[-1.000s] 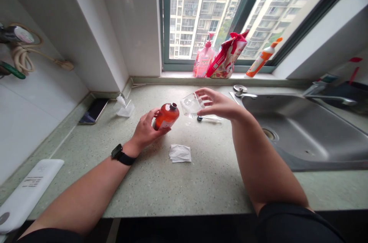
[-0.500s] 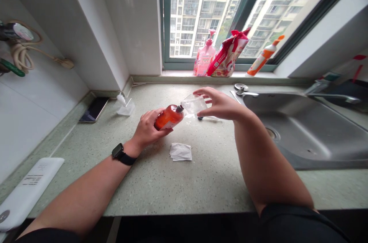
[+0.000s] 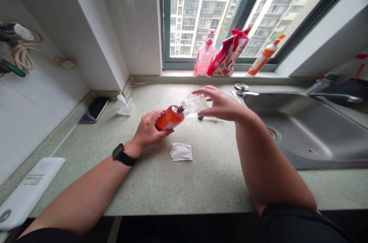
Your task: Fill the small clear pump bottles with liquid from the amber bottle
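Note:
My left hand (image 3: 151,128) is wrapped round an orange-red bottle (image 3: 170,118), which tilts with its dark open neck toward the right. In my right hand (image 3: 218,103) is a clear plastic bottle (image 3: 194,105), tipped so that its mouth meets or nearly meets the orange bottle's neck. Whether the two mouths touch I cannot tell. Beneath the clear bottle, a small black cap-like piece (image 3: 200,118) lies on the counter, partly hidden. Folded white tissue (image 3: 181,151) lies flat nearer to me.
A phone (image 3: 94,109) and a small clear container with tissue (image 3: 125,107) lie back left on the counter (image 3: 184,193). A steel sink (image 3: 304,128) is at right. Bottles and a red bag (image 3: 228,55) stand on the sill. A long white object (image 3: 31,191) lies front left.
Both hands and both bottles have hardly moved. The orange bottle has shifted very slightly right, and the clear bottle's tilt looks a little different.

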{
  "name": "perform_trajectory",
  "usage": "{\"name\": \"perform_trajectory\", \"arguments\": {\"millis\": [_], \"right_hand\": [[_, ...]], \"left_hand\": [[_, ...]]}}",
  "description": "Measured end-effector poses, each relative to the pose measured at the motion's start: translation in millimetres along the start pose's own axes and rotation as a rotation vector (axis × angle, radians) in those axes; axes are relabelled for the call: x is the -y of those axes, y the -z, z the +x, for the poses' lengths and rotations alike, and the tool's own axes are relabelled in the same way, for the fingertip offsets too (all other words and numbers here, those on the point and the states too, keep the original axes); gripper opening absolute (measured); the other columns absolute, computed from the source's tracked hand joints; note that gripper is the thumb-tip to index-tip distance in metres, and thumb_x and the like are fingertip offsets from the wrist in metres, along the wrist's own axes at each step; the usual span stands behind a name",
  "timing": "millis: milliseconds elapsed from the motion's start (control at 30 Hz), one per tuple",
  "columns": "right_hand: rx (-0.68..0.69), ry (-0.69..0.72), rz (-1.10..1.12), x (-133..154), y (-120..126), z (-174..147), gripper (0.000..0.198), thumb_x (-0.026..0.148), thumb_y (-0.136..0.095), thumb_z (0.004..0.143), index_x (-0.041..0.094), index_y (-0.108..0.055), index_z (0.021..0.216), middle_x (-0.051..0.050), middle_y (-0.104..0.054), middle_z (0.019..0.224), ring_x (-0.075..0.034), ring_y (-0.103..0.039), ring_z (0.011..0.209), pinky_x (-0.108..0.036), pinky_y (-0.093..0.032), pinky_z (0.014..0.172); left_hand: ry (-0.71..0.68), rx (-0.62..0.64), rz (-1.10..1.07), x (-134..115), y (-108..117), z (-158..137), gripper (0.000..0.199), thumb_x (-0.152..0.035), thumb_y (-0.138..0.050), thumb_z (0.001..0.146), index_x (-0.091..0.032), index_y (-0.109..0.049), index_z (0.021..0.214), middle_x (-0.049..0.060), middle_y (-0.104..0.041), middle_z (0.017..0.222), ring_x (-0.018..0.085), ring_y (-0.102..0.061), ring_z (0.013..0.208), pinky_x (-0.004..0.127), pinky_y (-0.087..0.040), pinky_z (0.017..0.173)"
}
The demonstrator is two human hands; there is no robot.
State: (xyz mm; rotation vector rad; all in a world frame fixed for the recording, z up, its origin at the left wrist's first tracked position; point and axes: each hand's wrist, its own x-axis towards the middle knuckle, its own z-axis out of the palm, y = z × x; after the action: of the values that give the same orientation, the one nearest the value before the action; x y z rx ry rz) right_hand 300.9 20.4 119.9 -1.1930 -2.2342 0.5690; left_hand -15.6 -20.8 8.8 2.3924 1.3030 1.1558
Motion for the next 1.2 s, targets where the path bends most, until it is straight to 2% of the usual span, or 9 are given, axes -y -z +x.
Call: {"name": "perform_trajectory", "arguments": {"millis": [133, 467, 800, 1200], "right_hand": [[0.028, -0.013, -0.054, 10.2, 2.9, -2.4, 0.07, 0.03, -0.085, 0.075, 0.032, -0.071, 0.144, -0.009, -0.065, 0.136, -0.032, -0.067, 0.124, -0.055, -0.057, 0.115], [0.043, 0.006, -0.162, 18.3, 6.9, -4.2, 0.073, 0.026, -0.081, 0.077, 0.03, -0.069, 0.149, -0.01, -0.065, 0.136, -0.029, -0.069, 0.111, -0.049, -0.061, 0.105], [0.015, 0.062, -0.159, 12.9, 5.2, -4.9, 0.075, 0.025, -0.08, 0.079, 0.034, -0.067, 0.153, -0.01, -0.065, 0.141, -0.03, -0.069, 0.116, -0.05, -0.061, 0.107], [-0.007, 0.085, -0.145, 17.3, 5.0, -5.7, 0.073, 0.021, -0.078, 0.078, 0.031, -0.066, 0.15, -0.01, -0.066, 0.141, -0.031, -0.068, 0.124, -0.05, -0.06, 0.109]], "left_hand": [[-0.001, 0.005, -0.004, -0.3, -0.6, -0.2, 0.072, -0.058, -0.087, 0.085, -0.024, -0.062, 0.143, 0.011, -0.077, 0.129, 0.033, -0.074, 0.115, 0.051, -0.056, 0.104], [0.002, 0.015, -0.005, -2.2, -0.4, -0.5, 0.072, -0.057, -0.088, 0.085, -0.025, -0.061, 0.144, 0.011, -0.077, 0.131, 0.032, -0.074, 0.116, 0.05, -0.059, 0.1], [-0.007, 0.013, 0.009, -1.7, -0.5, -1.1, 0.073, -0.058, -0.088, 0.085, -0.024, -0.062, 0.143, 0.012, -0.077, 0.13, 0.032, -0.075, 0.114, 0.05, -0.059, 0.1], [-0.003, 0.008, 0.005, -0.2, -1.3, -1.0, 0.074, -0.058, -0.089, 0.084, -0.023, -0.062, 0.143, 0.013, -0.078, 0.129, 0.033, -0.076, 0.114, 0.051, -0.058, 0.102]]}}
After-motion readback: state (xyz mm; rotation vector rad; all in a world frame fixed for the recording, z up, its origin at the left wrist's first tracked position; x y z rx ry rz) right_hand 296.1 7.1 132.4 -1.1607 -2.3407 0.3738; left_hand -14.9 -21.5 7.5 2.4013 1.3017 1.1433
